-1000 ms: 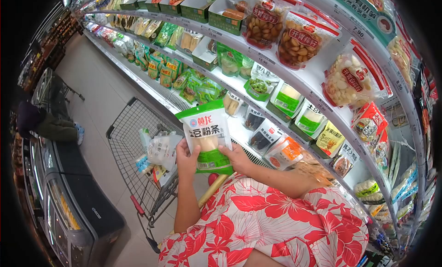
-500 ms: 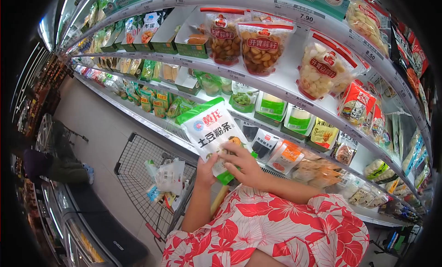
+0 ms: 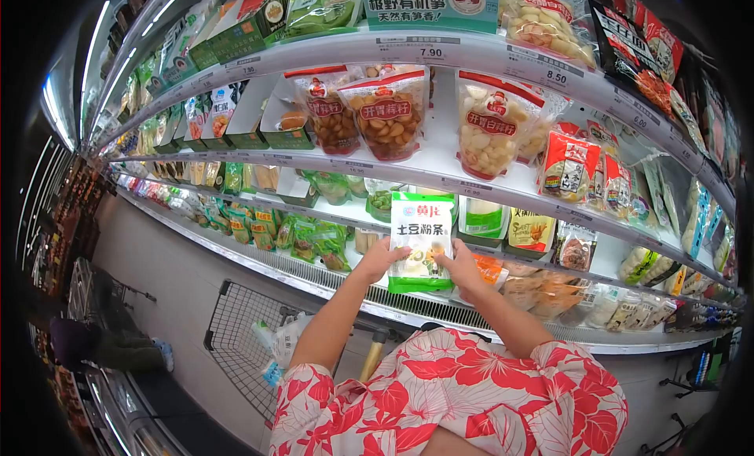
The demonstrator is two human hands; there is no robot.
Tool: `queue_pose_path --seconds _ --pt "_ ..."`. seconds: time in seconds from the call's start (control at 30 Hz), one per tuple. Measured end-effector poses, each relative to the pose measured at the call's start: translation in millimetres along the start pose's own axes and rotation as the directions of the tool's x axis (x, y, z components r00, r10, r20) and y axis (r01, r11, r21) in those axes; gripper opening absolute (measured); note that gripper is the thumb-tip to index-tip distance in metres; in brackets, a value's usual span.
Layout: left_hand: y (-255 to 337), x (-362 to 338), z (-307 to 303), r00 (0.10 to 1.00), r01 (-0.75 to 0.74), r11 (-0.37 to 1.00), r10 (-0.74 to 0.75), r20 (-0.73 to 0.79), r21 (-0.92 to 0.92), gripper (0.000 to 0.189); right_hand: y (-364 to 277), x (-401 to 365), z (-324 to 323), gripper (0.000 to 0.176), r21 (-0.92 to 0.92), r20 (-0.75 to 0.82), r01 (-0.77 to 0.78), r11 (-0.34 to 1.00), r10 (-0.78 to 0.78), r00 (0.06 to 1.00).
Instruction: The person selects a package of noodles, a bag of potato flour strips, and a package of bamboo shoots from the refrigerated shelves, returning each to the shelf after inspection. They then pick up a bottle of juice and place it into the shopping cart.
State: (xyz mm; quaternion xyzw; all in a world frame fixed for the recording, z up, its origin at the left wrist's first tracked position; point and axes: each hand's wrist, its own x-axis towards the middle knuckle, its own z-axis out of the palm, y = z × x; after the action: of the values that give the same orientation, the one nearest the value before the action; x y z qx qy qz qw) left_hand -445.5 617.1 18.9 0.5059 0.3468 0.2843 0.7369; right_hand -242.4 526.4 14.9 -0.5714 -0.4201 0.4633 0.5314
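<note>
A white and green bag of potato noodles (image 3: 422, 234) is held upright in front of the refrigerated shelf, its printed front facing me. My left hand (image 3: 380, 261) grips its left edge, thumb lying across the front. From the other side my right hand (image 3: 465, 269) pinches the right edge, also thumb forward. The fingers behind the bag are hidden. Just beyond it are green-labelled white packs (image 3: 482, 219) and a bag of green vegetables (image 3: 380, 201) on the shelf.
A wire shopping cart (image 3: 236, 330) with several bagged goods stands at my lower left. Brown garlic pouches (image 3: 390, 114) and white garlic pouches (image 3: 495, 126) stand on the shelf above. At far left is another person (image 3: 102, 346) near a second cart.
The bag has gone from tilted to upright and moved right and away from me. My right hand has shifted from across its front to its right edge. The view has turned too.
</note>
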Motion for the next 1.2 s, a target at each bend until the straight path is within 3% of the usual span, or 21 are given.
queue_pose_path --seconds 0.07,0.13,0.2,0.27,0.3,0.37,0.4,0.47,0.5,0.53,0.57,0.63,0.7,0.77,0.87,0.9,0.93,0.97,1.03,1.13,1.2 --pt "13 32 0 0.997 -0.043 0.931 0.061 -0.037 0.362 0.028 7 28 -9 0.041 0.054 -0.076 0.07 0.996 -0.066 0.995" --pt "22 63 6 0.979 -0.05 0.8 0.156 -0.127 0.598 0.028 16 60 -18 0.038 -0.218 -0.19 0.199 0.955 -0.242 0.952" --pt "25 93 16 0.945 -0.042 0.762 0.24 -0.222 0.646 0.03 -4 79 -20 0.037 -0.354 -0.226 0.205 0.912 -0.296 0.928" --pt "30 116 17 0.899 -0.02 0.726 0.313 -0.305 0.687 0.031 5 106 -19 0.032 -0.481 -0.348 0.259 0.838 -0.453 0.821" --pt "31 129 15 0.862 0.021 0.699 0.35 -0.367 0.715 0.031 6 118 -23 0.032 -0.479 -0.35 0.255 0.84 -0.449 0.822" --pt "30 153 11 0.819 0.067 0.671 0.385 -0.425 0.738 0.031 8 140 -30 0.028 -0.734 -0.254 0.097 0.672 -0.404 0.879" --pt "24 165 8 0.766 -0.057 0.685 0.497 -0.409 0.726 0.027 22 153 -31 0.028 -0.781 -0.27 0.171 0.6 -0.572 0.774" --pt "0 200 -1 0.697 -0.174 0.68 0.596 -0.399 0.712 0.023 30 166 -32 0.028 -0.77 -0.333 0.164 0.616 -0.608 0.72" --pt "-21 223 -7 0.668 -0.33 0.794 0.578 -0.468 0.51 0.019 31 170 -32 0.028 -0.761 -0.392 0.16 0.628 -0.642 0.659" --pt "-23 225 -5 0.65 -0.471 0.839 0.539 -0.536 0.273 0.016 27 168 -31 0.028 -0.759 -0.391 0.158 0.632 -0.636 0.665" --pt "-26 225 -5 0.651 -0.463 0.843 0.533 -0.541 0.274 0.016 25 165 -31 0.027 -0.755 -0.398 0.17 0.633 -0.648 0.649" --pt "-13 201 11 0.782 -0.354 0.929 0.356 -0.512 0.106 0.013 32 158 -30 0.027 -0.749 -0.401 0.177 0.638 -0.649 0.646" --pt "-20 196 1 0.838 -0.241 0.952 0.301 -0.454 0.188 0.025 41 155 -32 0.024 -0.792 -0.271 0.12 0.599 -0.52 0.81" --pt "-14 178 9 0.867 -0.285 0.953 0.304 -0.396 0.107 0.039 41 147 -28 0.022 -0.724 -0.299 0.122 0.679 -0.468 0.832" --pt "-26 171 8 0.799 -0.254 0.907 0.392 -0.456 0.335 0.048 44 142 -30 0.027 -0.685 -0.293 0.009 0.729 -0.287 0.912" --pt "-23 159 13 0.777 -0.217 0.866 0.433 -0.457 0.452 0.054 36 131 -28 0.03 -0.545 -0.314 0.046 0.837 -0.255 0.915" --pt "-11 132 24 0.812 -0.235 0.894 0.397 -0.428 0.382 0.053 27 120 -24 0.035 -0.388 -0.324 0.08 0.918 -0.217 0.921" --pt "-3 105 29 0.801 -0.232 0.898 0.395 -0.45 0.374 0.053 27 109 -18 0.035 -0.396 -0.301 0.085 0.915 -0.216 0.929" --pt "4 54 30 0.908 -0.017 0.987 0.082 -0.412 0.158 0.046 28 82 1 0.039 -0.584 -0.247 0.337 0.739 -0.557 0.793" --pt "-24 -33 28 0.812 -0.144 0.979 0.201 -0.548 0.145 0.029 22 26 36 0.037 -0.45 0.152 0.48 0.753 -0.465 0.872" --pt "-48 -87 28 0.694 -0.211 0.973 0.215 -0.687 0.092 0.02 27 -7 63 0.035 -0.335 0.447 0.552 0.764 -0.386 0.807"
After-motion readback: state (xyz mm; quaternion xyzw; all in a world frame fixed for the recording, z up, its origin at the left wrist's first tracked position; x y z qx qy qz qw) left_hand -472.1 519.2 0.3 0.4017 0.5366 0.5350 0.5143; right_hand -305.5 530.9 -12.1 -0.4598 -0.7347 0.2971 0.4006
